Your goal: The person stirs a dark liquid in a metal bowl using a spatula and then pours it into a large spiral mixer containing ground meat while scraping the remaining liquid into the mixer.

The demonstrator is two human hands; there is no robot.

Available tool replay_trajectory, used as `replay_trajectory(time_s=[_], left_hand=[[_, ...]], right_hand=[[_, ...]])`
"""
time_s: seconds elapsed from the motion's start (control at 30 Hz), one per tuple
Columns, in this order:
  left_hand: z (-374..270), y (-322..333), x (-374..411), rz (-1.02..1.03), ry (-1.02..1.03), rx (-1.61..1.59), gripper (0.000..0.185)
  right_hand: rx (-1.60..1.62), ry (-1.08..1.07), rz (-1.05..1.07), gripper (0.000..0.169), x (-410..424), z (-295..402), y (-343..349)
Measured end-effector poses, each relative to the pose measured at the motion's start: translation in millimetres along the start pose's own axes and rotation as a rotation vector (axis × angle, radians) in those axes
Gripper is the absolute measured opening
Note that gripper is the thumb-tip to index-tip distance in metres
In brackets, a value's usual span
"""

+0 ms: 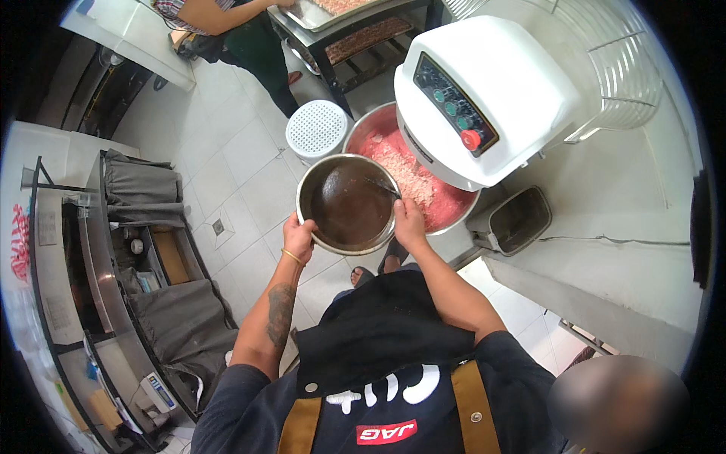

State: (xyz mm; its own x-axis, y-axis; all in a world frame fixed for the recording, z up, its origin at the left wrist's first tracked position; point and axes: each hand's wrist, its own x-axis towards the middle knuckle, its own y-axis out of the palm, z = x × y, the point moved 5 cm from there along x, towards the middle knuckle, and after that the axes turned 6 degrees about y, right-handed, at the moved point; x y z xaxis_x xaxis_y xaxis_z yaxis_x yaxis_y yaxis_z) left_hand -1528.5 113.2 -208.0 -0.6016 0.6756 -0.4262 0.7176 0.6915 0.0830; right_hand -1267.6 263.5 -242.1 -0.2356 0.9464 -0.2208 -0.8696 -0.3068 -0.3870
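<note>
Both hands hold a round metal bowl [353, 205] of dark brown liquid in front of me. My left hand [299, 237] grips its lower left rim, and my right hand [409, 222] grips the right rim. The handle of a metal utensil [381, 185] leans inside the bowl by my right thumb. Just beyond, the steel bowl of a white floor mixer [482, 96] holds pink ground mixture [454, 207] with a paler, crumbly heap [405, 170] on it. The held bowl overlaps the mixer bowl's near left edge in view; whether they touch, I cannot tell.
A white perforated-top stool [317, 129] stands left of the mixer bowl. Another person [249, 51] works at a table with a metal tray [317, 22]. A grey bin [519, 221] is at right, a wire guard [629, 74] beyond the mixer, and curtained shelving [142, 187] at left.
</note>
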Motion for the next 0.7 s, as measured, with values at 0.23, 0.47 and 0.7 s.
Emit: replay_trajectory(time_s=[0.23,0.47,0.7], left_hand=[[-12,11,44,-0.043,-0.036,0.106,0.019],[-19,23,76,0.059,-0.073,0.154,0.027],[-35,44,79,0.129,-0.090,0.149,0.028]], right_hand=[[-0.242,-0.203,-0.053,0.029,31,14,-14],[-0.246,-0.099,0.390,0.027,39,61,-27],[-0.425,-0.175,0.867,0.028,39,96,38]])
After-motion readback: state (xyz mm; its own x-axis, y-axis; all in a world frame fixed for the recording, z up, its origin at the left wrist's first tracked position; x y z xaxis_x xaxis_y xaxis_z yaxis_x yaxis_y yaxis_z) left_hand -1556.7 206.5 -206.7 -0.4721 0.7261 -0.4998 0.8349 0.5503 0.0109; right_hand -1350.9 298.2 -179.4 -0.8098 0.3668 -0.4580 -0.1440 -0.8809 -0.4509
